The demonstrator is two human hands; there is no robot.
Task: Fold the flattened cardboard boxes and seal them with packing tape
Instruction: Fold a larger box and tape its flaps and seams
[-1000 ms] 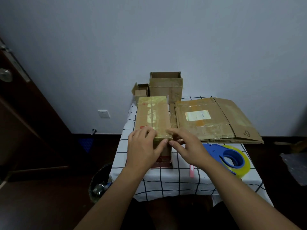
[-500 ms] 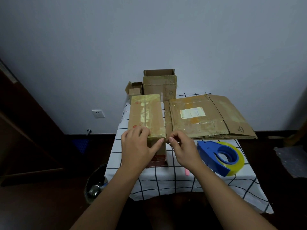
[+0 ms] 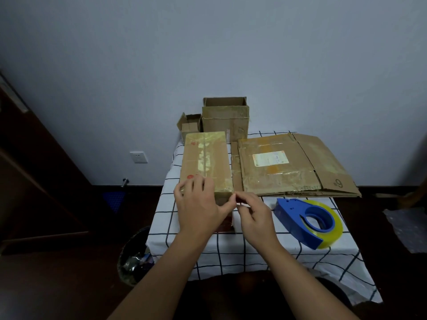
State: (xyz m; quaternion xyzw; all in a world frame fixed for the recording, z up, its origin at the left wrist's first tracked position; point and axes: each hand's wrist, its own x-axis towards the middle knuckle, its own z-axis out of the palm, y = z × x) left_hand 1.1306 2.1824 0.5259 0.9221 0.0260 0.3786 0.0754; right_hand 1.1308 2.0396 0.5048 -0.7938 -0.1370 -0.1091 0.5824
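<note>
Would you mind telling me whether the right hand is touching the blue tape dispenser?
Apart. The head view shows checked tablecloth between the right hand and the blue tape dispenser.

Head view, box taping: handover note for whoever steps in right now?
Left hand: flat on the near end of the taped box.
Right hand: fingers pinched at that box's near right corner; what they hold is too small to tell.
Tape dispenser: on the tablecloth, right of the hands.
Done: this box is folded, tape along its top.
Left: flattened box still unfolded.
</note>
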